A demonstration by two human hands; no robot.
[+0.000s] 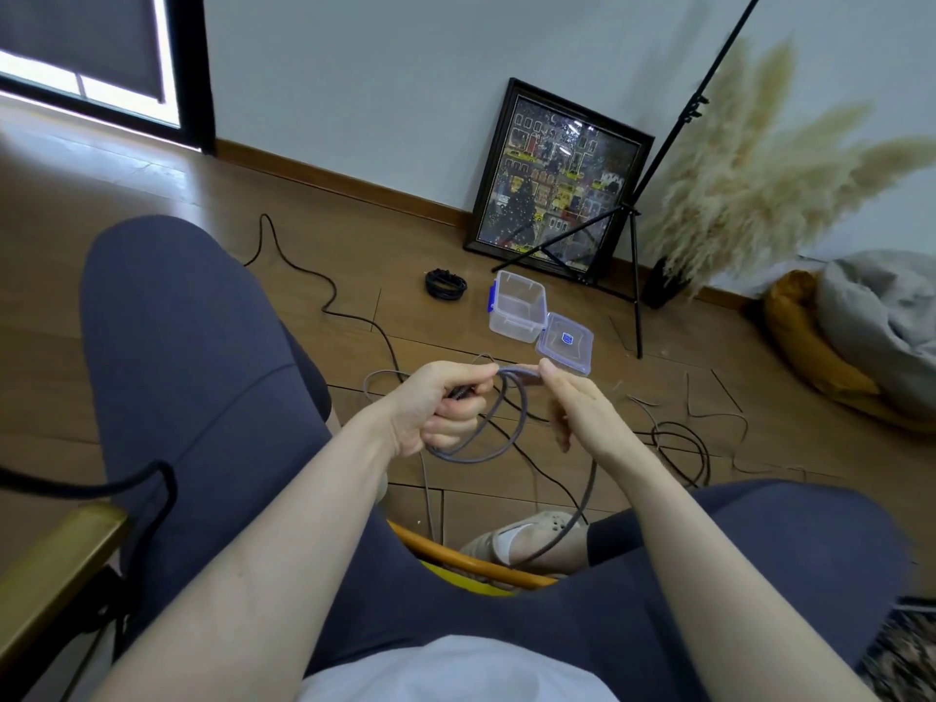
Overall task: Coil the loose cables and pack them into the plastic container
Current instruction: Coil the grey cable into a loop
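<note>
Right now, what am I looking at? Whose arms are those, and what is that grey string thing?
The camera sits on a person's head and looks down, so you see their own arms and legs. They are sitting. Their left hand grips loops of a grey cable, and their right hand pinches the top of the loop. They are winding it up. On the wooden floor lie a clear plastic container with its lid open, a black coiled cable beside it, and more loose cables.
</note>
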